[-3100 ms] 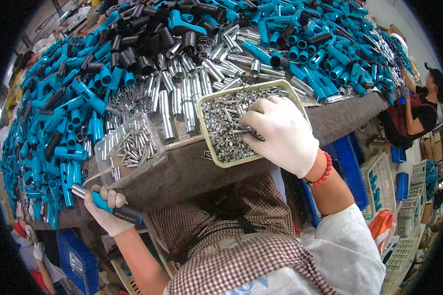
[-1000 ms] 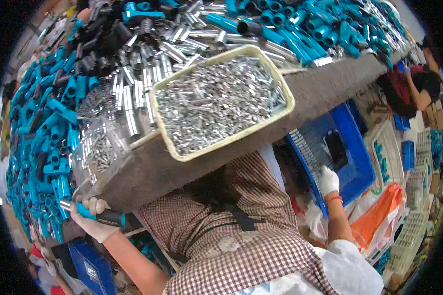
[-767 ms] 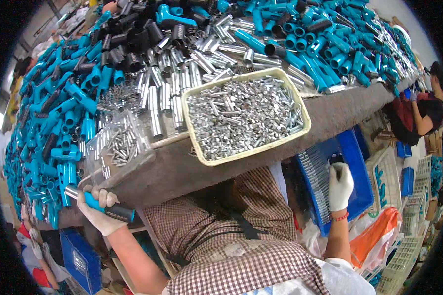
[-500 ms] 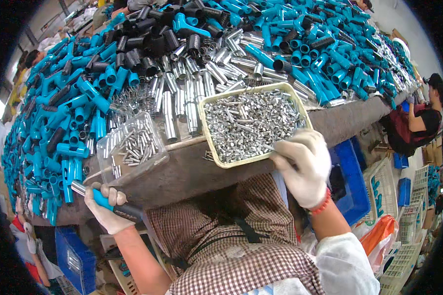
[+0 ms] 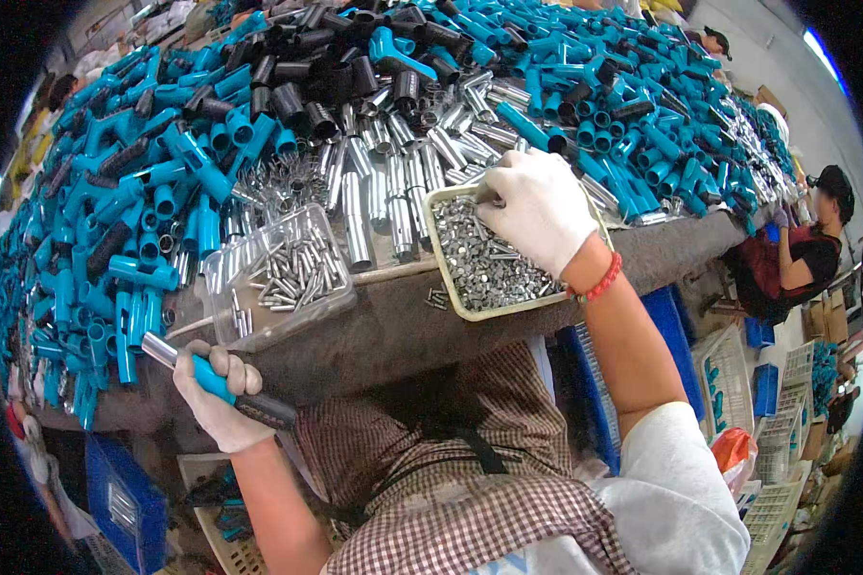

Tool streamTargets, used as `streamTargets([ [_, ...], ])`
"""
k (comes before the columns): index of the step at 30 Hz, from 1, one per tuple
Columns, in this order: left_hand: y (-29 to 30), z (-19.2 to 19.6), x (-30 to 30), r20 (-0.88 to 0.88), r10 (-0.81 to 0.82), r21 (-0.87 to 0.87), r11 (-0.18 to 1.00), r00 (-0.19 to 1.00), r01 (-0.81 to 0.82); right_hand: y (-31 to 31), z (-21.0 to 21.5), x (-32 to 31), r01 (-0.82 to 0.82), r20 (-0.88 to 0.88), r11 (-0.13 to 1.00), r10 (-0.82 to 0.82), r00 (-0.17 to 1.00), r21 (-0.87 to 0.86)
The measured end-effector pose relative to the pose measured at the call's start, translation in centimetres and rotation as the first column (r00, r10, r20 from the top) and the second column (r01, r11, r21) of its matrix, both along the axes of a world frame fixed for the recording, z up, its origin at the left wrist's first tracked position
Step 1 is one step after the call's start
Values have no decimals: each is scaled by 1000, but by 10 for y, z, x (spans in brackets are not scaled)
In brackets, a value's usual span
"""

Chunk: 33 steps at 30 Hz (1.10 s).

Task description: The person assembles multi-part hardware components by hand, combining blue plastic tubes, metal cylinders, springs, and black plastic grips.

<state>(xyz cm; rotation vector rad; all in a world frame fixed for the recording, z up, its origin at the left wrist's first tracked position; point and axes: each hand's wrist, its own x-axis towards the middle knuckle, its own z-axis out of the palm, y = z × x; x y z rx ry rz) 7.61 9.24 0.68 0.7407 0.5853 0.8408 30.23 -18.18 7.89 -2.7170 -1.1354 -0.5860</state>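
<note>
My left hand [image 5: 219, 414], in a white glove, is closed around a teal tool handle [image 5: 211, 379] with a steel tube at one end and a black grip at the other. It holds the handle tilted in front of the table edge. Above a cream plastic tray [image 5: 527, 305] is my gloved right hand [image 5: 545, 209], its fingers curled together near the tray's far side. Whatever they may pinch is hidden. Small metal pieces [image 5: 494, 268] fill the tray. Left of it, a clear plastic box [image 5: 328, 305] contains short metal pins [image 5: 297, 278].
Teal handle parts [image 5: 96, 216] are heaped over the left and far table, with black sleeves [image 5: 288, 101] and steel tubes [image 5: 357, 220] between. Grey cloth [image 5: 384, 311] covers the front edge. A blue crate [image 5: 676, 335] stands below right; another person [image 5: 796, 244] sits at far right.
My right hand has moved from the tray's near right corner to over its far side, fingers now curled downward. The left hand keeps the handle. The whole view has shifted slightly.
</note>
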Motion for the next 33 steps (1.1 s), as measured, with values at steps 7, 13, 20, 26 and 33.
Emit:
streamTargets([
  [7,0,-2,-1,74,-30,-19,999,997,31,-6,1,13,-71,-151,985,96,984,159],
  [13,-4,1,-2,39,-27,-39,999,999,29,-23,15,0,84,-557,837,281,781,540],
  [20,-8,2,-1,0,17,-46,999,1000,-17,-29,22,-17,488,-642,470,713,282,736],
  [26,-2,0,-1,38,-4,-40,999,999,5,-31,17,-16,458,-626,481,741,243,747],
  [33,1,-4,-2,96,-33,-62,997,995,39,-16,-1,-23,78,-293,926,37,955,370],
])
